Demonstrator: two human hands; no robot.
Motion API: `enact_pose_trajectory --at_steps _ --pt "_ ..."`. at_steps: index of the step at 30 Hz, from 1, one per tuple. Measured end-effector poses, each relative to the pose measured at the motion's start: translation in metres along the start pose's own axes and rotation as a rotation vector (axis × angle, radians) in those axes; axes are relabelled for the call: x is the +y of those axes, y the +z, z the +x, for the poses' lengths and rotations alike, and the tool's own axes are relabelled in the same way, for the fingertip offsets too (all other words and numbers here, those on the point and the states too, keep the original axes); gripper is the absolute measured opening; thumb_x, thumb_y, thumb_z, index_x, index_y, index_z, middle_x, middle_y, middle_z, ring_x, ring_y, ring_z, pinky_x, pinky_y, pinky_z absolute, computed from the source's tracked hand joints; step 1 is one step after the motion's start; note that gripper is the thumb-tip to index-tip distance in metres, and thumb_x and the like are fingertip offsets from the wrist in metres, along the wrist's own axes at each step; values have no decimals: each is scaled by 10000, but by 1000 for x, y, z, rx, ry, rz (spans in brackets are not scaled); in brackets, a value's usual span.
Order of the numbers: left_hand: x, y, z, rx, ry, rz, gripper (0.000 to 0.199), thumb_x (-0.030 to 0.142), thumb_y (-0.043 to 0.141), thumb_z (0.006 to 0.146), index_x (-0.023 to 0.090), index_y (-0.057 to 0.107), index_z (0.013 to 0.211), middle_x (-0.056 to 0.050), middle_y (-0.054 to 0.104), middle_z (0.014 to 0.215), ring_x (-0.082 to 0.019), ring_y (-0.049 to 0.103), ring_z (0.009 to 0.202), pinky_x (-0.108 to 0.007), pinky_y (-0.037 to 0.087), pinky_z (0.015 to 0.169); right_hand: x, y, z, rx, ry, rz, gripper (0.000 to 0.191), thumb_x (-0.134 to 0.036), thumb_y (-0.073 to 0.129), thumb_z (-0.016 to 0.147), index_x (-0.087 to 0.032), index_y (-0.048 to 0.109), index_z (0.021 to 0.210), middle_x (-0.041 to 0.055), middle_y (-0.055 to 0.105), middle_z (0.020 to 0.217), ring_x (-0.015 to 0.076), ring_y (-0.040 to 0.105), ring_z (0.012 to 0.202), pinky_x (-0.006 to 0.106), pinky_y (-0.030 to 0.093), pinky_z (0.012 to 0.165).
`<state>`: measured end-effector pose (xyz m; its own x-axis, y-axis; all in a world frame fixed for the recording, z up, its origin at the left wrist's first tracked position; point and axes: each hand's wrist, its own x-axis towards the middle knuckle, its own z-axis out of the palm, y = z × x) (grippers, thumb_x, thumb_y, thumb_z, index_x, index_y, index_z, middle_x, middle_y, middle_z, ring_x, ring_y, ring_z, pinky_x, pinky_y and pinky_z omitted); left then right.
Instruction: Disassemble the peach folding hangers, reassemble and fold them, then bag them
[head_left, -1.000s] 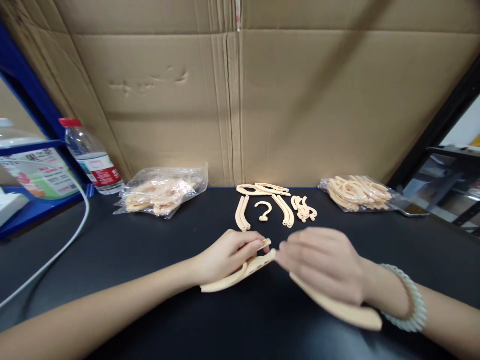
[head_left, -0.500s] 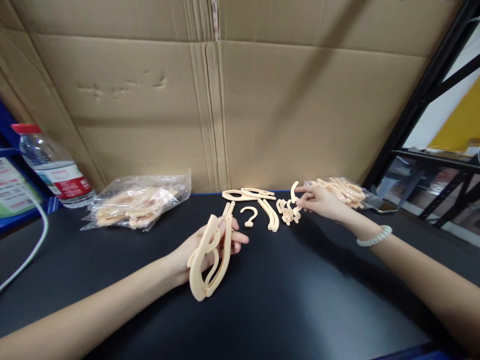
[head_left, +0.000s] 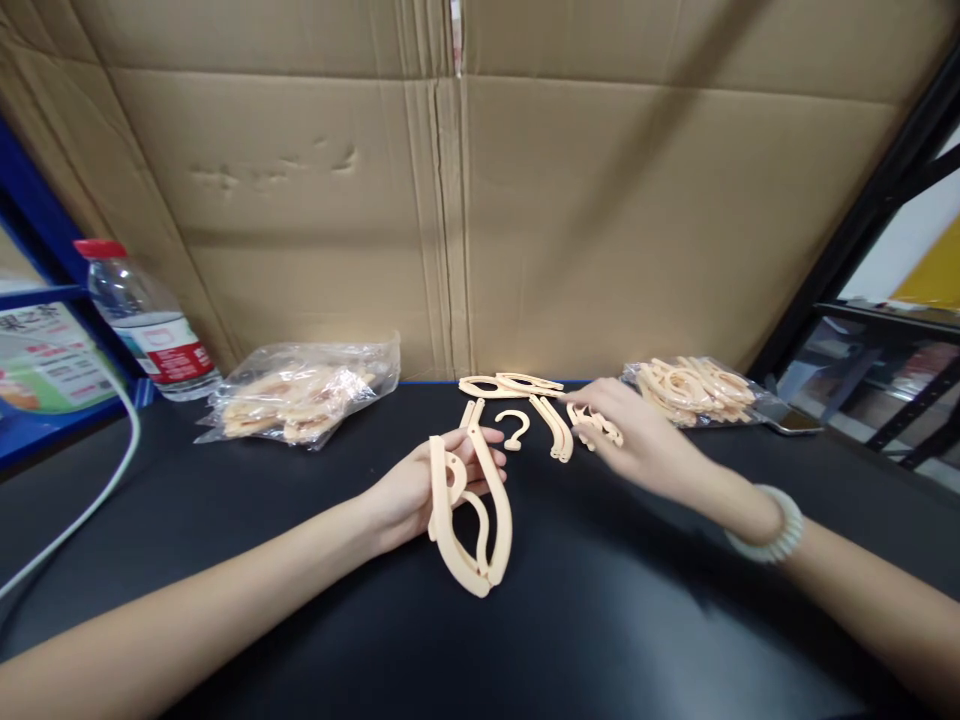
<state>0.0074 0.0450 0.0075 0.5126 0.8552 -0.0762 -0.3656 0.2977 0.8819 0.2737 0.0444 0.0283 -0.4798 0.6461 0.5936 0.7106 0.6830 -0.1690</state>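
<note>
My left hand (head_left: 420,490) holds a folded cream plastic hanger assembly (head_left: 501,520), whose curved arms hang down over the palm. My right hand (head_left: 637,435) is over the table beside a small pile of cream parts (head_left: 596,425); it is motion-blurred, and whether its fingers hold anything cannot be made out. Between the hands lie a loose hook (head_left: 514,428) and a pair of curved strips (head_left: 553,430). Behind them, longer hanger pieces (head_left: 510,385) rest near the table's back edge.
A clear bag of cream parts (head_left: 300,395) lies at the left, another bag (head_left: 690,388) at the right by a dark flat object (head_left: 791,422). A water bottle (head_left: 161,335) and white cable (head_left: 124,455) are at far left. Cardboard (head_left: 562,220) stands behind the table.
My right hand has drawn back toward me from the pile, and the small curved piece at its fingertips no longer shows. The view has shifted; the held assembly has turned slightly.
</note>
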Motion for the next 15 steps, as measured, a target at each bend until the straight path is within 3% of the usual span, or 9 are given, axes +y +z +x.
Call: enact_pose_trajectory --at_steps 3,5,9,12,15 --pt "-1 1 -1 -35 8 34 201 138 641 817 123 689 1012 -79 721 821 -187 680 794 -313 526 809 -59 4 -3 -131 -443 29 267 -282 527 931 -202 570 1182 92 619 1133 213 530 1066 386 441 909" --pt "-1 2 -2 -40 -2 43 204 174 615 850 113 682 1033 -88 722 823 -191 683 794 -316 524 816 -81 12 -8 -185 -549 -37 197 -310 506 948 -181 615 1051 70 645 1074 215 531 1051 382 426 889" --pt "1 7 -5 30 -10 26 224 222 512 924 108 640 1068 -125 727 896 -226 691 863 -373 504 880 -83 31 -15 -90 -565 -101 168 -255 517 948 -178 601 824 30 665 955 201 547 1000 372 395 865" --pt "2 12 -8 93 -20 21 365 389 408 966 111 609 1092 -146 722 916 -246 688 867 -409 492 889 -73 39 -16 -57 -541 -121 165 -217 524 943 -178 583 794 26 660 897 191 546 990 380 377 887" --pt "-2 13 -11 84 7 105 552 582 363 930 111 609 1078 -127 711 896 -234 674 831 -392 501 855 -69 40 -16 -62 -498 -158 164 -232 500 954 -164 584 831 46 650 890 204 534 994 406 359 913"
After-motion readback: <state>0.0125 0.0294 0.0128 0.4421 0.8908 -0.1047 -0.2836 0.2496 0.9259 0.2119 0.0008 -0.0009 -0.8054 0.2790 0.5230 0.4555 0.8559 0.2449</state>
